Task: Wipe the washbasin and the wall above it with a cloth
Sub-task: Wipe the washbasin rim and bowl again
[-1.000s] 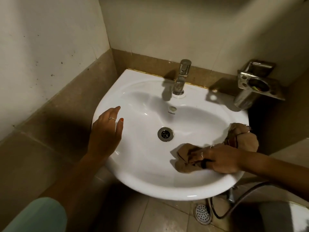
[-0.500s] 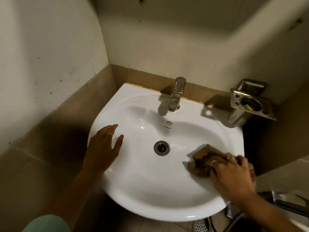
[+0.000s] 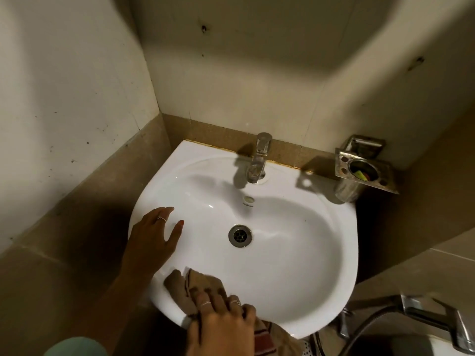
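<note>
A white washbasin (image 3: 321, 227) hangs in a corner, with a chrome tap (image 3: 259, 160) at its back and a metal drain (image 3: 240, 235) in the bowl. My right hand (image 3: 223, 327) presses a brown cloth (image 3: 187, 283) onto the basin's near-left rim, and part of the cloth hangs over the front edge. My left hand (image 3: 154, 237) rests flat on the left rim, fingers spread, holding nothing. The pale wall (image 3: 244, 86) above the basin shows a few dark specks.
A steel holder (image 3: 365, 168) is fixed to the wall right of the tap. A chrome hand sprayer with hose (image 3: 426, 317) sits at the lower right. The left side wall (image 3: 64, 98) is spotted. A beige tile band runs behind the basin.
My right hand has swept the cloth from the bowl's right side across to the near-left rim. The camera has tilted up, showing more wall. My left hand has stayed on the left rim.
</note>
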Motion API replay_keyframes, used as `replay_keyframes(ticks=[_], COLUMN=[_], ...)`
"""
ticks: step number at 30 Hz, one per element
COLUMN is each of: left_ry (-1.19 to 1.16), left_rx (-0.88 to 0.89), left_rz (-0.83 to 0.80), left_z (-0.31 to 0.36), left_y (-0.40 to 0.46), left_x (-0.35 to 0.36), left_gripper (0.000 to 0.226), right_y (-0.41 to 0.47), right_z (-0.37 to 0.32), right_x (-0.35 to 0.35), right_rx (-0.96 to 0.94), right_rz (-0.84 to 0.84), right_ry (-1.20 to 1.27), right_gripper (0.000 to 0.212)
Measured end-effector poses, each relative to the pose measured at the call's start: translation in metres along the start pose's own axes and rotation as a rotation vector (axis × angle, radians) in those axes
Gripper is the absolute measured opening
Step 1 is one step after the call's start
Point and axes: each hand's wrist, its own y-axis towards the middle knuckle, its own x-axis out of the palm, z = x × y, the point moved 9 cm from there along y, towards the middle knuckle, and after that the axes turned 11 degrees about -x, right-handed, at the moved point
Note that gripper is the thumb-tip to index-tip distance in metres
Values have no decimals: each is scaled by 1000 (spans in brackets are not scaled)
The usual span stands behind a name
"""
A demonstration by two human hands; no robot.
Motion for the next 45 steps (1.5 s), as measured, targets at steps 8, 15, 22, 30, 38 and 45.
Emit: replay_keyframes(ticks=[8,15,22,30,38,45], left_ry=[-11,1,1,16,40,54], left_rx=[-23,-25,-42,-40,-41,-45], left_rz=[-13,-43,-68,-84,-92,-71], left_z=[1,2,1,1,5,7], left_y=[-2,-2,1,4,4,1], left_x=[-3,-1,2,4,5,3], left_gripper=[61,48,56,56,52,48], right_y=[-38,-31,34,105,131,142], right_z=[82,215,237,209,199,211], right_x=[-69,-94,-99,-80,-78,-99], right_rx=[-198,-24,49,-330,-445,-127], right_rz=[127,279,221,73,20,135], right_ry=[-239,-172,-264,-565,-529,-188], right_gripper=[31,39,44,84,70,49])
